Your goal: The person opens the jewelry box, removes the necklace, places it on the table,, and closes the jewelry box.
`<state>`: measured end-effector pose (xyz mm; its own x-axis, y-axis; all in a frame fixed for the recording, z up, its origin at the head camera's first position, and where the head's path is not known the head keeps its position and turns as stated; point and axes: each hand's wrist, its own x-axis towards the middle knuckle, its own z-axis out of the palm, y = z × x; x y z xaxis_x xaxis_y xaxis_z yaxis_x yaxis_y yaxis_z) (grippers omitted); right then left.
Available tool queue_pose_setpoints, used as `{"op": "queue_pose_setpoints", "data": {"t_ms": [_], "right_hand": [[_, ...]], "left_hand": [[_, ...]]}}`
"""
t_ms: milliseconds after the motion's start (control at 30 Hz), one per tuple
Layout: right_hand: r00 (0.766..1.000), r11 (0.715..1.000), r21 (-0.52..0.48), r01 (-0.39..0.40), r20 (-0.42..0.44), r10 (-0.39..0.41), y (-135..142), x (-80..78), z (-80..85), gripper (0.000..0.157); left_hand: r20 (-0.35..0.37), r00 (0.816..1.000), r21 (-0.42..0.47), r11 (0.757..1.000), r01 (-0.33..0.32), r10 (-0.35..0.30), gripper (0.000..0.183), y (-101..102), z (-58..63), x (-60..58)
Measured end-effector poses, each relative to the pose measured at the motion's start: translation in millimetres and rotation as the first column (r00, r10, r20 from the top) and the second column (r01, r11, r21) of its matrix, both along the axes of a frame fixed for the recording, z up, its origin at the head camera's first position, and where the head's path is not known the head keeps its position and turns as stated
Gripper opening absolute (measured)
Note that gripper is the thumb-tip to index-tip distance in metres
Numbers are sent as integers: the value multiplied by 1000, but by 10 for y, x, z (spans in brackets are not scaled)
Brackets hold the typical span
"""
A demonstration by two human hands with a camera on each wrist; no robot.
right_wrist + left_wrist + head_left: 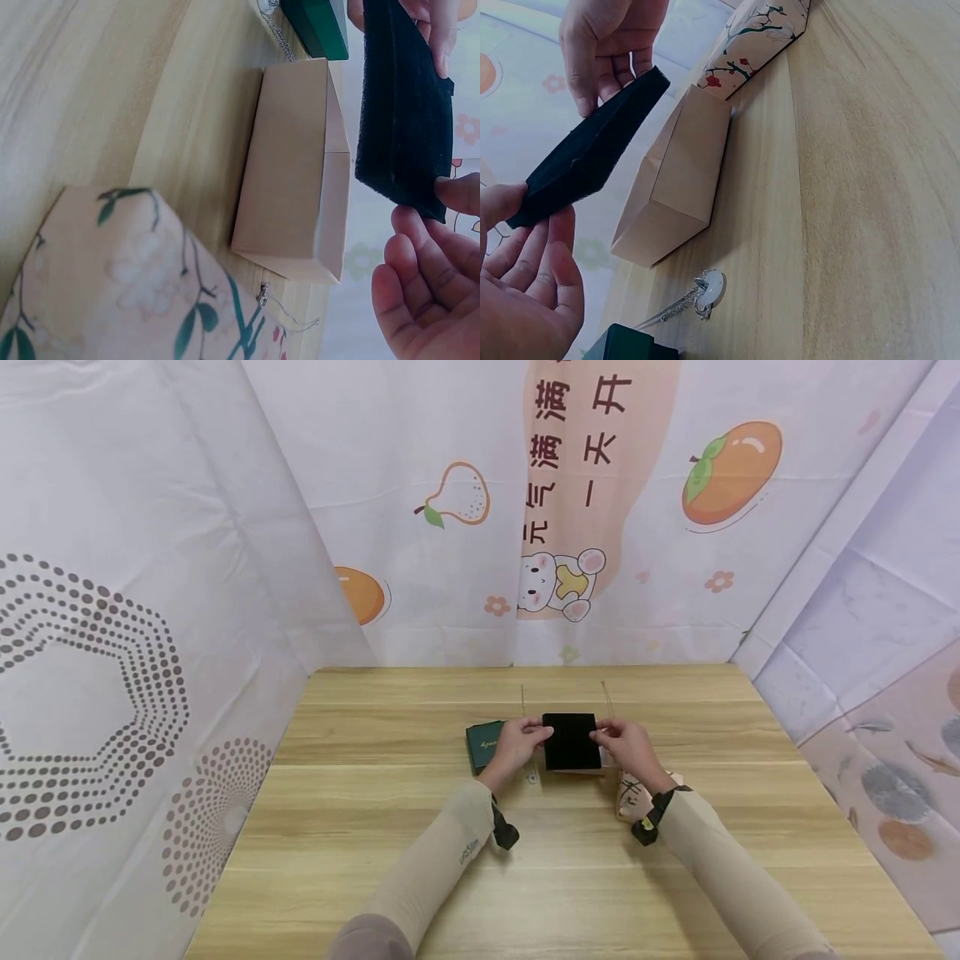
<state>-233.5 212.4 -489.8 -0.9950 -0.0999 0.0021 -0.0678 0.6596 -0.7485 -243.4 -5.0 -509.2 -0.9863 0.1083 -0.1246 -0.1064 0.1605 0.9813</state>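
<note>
A square black velvety foam pad (571,742) is held between both hands above an open pale-pink box (686,169). My left hand (516,745) pinches the pad's left edge, thumb on top and fingers below. At the opposite edge, my right hand (628,748) pinches it the same way. In the left wrist view the pad tilts and stays apart from the box. A silver necklace (709,291) with a round pale pendant lies left of the box. Another thin-chained necklace (264,294) lies on its right, partly hidden by a flower-printed box piece.
Beside my left hand sits a dark green box (483,742) with gold lettering. The flower-printed box piece (632,797) rests under my right wrist. All stand on a wooden table (390,827), with a printed curtain (450,577) behind its far edge.
</note>
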Motion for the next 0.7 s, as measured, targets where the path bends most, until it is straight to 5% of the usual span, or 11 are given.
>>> {"op": "queue_pose_setpoints", "data": {"t_ms": [467,700], "right_hand": [[998,1000,-24,9,62,-8,14,-28,37,35],[998,1000,0,19,51,-19,39,-40,54,35]], "left_hand": [[-13,996,37,995,-89,89,20,57,-16,-25],[-44,997,9,998,-66,66,20,69,-36,-37]]}}
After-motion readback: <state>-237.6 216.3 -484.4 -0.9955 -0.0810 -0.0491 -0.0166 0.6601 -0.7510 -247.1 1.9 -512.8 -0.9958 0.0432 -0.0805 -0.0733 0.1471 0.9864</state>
